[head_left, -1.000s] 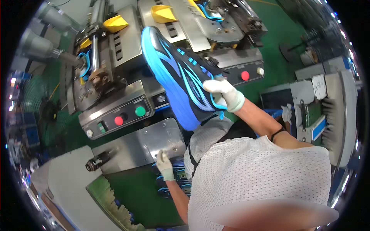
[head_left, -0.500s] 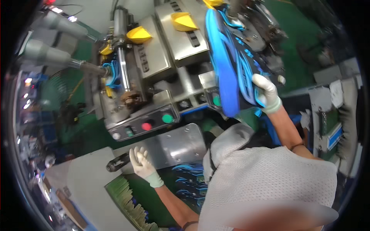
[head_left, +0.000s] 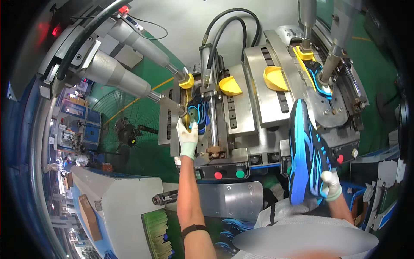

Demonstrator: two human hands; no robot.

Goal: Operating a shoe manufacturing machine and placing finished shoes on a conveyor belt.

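Blue-and-black sneaker (head_left: pixel 304 159) was in my right hand (head_left: pixel 331 184), fingers gripping it at the heel end, toe toward the metal machine (head_left: pixel 267 97). My left hand (head_left: pixel 188 137) was up at another blue-trimmed shoe (head_left: pixel 202 113) in the machine, couldn't tell if those fingers had closed tbh.

Shoe sole (head_left: pixel 300 177) looks matt, plate (head_left: pixel 235 199) glossy mtl, scoops (head_left: pixel 276 78) smooth plast., gloves (head_left: pixel 187 137) cloth.
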